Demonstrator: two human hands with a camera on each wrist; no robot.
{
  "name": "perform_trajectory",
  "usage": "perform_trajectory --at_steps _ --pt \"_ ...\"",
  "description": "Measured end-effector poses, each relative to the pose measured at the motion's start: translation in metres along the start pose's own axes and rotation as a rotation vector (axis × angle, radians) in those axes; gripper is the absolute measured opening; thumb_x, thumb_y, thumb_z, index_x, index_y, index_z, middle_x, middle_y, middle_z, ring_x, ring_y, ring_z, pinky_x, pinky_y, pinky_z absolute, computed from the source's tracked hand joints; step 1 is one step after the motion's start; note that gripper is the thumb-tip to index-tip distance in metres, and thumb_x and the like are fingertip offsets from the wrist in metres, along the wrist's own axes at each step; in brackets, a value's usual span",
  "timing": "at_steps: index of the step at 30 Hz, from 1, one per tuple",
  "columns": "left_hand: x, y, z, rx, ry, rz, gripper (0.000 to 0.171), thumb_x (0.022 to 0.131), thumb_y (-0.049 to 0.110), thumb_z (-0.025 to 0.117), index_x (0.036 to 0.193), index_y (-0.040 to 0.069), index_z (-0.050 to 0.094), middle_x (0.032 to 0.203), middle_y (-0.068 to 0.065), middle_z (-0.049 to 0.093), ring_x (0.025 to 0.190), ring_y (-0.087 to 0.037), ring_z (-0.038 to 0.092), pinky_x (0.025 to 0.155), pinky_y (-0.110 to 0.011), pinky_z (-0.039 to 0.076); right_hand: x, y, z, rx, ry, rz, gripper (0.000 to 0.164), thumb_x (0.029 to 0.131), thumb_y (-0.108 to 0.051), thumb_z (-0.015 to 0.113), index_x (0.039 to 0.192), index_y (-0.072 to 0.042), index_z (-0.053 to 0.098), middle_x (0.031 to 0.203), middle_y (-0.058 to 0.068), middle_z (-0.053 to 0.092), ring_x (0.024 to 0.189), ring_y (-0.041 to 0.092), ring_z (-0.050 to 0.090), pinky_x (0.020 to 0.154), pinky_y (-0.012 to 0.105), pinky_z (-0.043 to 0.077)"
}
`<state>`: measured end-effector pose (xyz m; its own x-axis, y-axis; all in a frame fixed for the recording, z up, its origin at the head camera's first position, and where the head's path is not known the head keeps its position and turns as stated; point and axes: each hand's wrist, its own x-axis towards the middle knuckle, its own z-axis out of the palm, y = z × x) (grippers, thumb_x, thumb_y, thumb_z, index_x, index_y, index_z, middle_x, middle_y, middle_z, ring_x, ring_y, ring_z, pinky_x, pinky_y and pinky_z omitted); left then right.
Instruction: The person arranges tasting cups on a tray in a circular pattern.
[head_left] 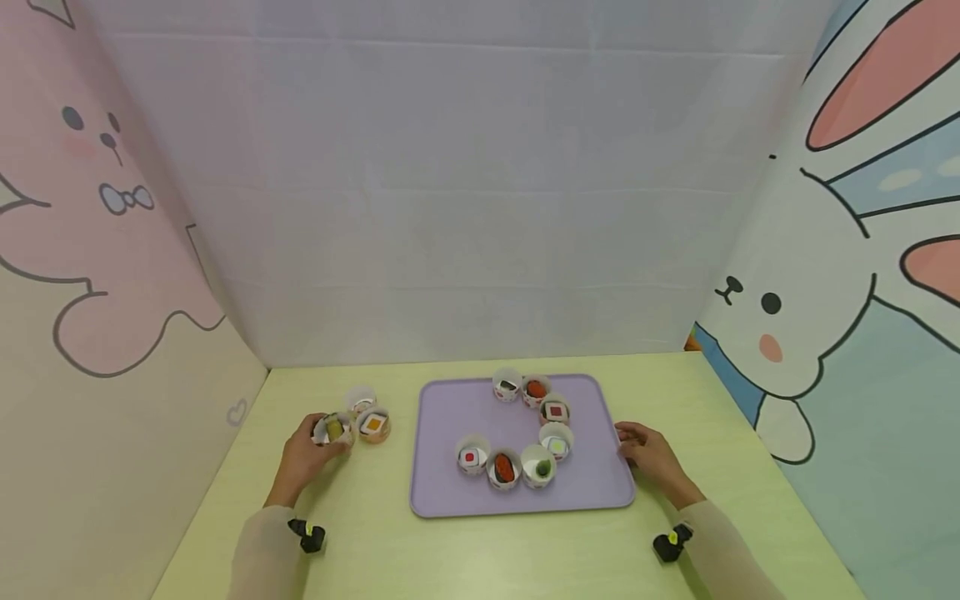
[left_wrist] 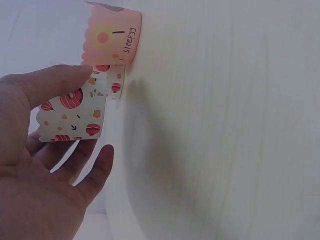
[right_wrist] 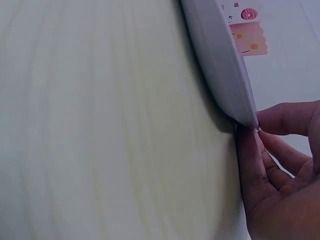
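My left hand (head_left: 303,454) grips a white paper baking cup (left_wrist: 75,112) printed with doughnuts, thumb on one side and fingers on the other. Inside this cup lies a yellow-green piece (head_left: 333,428). Right beside it stand a pink paper cup (left_wrist: 112,37) with an orange-and-white piece and another white cup (head_left: 361,398). My right hand (head_left: 651,454) pinches the right rim of a lilac tray (head_left: 450,408), thumb at the top edge and fingers beneath it. Several paper cups stand on the tray in a curved row, among them one with a green piece (head_left: 543,468).
The tray lies on a pale yellow table (head_left: 360,550), near its middle. A white sheet (head_left: 480,208) hangs behind the table. Printed side panels with a pink animal (head_left: 97,208) and a white rabbit (head_left: 795,333) flank it left and right.
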<state>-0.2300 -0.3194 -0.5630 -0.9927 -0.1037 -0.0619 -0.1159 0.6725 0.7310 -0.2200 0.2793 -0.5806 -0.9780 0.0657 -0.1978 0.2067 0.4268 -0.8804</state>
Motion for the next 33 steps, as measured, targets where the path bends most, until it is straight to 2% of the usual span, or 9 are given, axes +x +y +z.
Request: perform_trajectory --at_steps 7,15,23,29,33 --pt "-0.007 0.014 -0.013 -0.023 0.007 0.041 0.073 0.088 0.029 0.071 0.144 -0.001 0.035 0.141 -0.029 0.047 0.117 -0.046 0.056 0.087 -0.049 0.053 -0.002 -0.005 -0.001 0.008 -0.005 -0.006 0.046 0.088 0.002 0.058 0.134 0.007 0.052 0.116 0.023 0.061 0.09 0.015 0.06 0.071 0.026 0.054" --pt "-0.013 0.038 -0.02 -0.052 0.037 0.101 0.077 0.087 0.037 0.072 0.146 0.003 0.034 0.142 -0.025 0.046 0.123 -0.048 0.053 0.093 -0.053 0.052 -0.003 -0.008 -0.002 0.001 -0.005 -0.008 0.046 0.088 0.001 0.057 0.134 0.006 0.052 0.117 0.023 0.06 0.092 0.017 0.06 0.071 0.025 0.054" --pt "-0.016 0.071 -0.017 -0.076 0.062 0.182 0.072 0.087 0.031 0.074 0.143 0.004 0.038 0.137 -0.023 0.051 0.119 -0.046 0.056 0.089 -0.052 0.054 -0.002 -0.006 -0.001 0.01 -0.011 -0.003 0.046 0.089 0.001 0.057 0.135 0.006 0.052 0.118 0.023 0.061 0.09 0.014 0.06 0.071 0.025 0.054" --pt "-0.016 0.096 -0.011 -0.091 0.065 0.21 0.069 0.084 0.03 0.077 0.141 0.009 0.043 0.13 -0.018 0.057 0.111 -0.04 0.061 0.078 -0.039 0.056 -0.003 -0.005 -0.001 -0.005 -0.011 -0.009 0.046 0.089 0.0 0.057 0.135 0.006 0.052 0.117 0.024 0.06 0.09 0.015 0.06 0.071 0.027 0.054" --pt "-0.014 0.11 -0.006 -0.109 0.048 0.215 0.071 0.083 0.032 0.078 0.14 0.01 0.044 0.129 -0.017 0.058 0.11 -0.038 0.062 0.077 -0.036 0.055 -0.003 -0.005 -0.001 -0.006 -0.009 -0.003 0.046 0.09 0.0 0.058 0.135 0.006 0.052 0.118 0.024 0.06 0.091 0.016 0.06 0.072 0.028 0.054"
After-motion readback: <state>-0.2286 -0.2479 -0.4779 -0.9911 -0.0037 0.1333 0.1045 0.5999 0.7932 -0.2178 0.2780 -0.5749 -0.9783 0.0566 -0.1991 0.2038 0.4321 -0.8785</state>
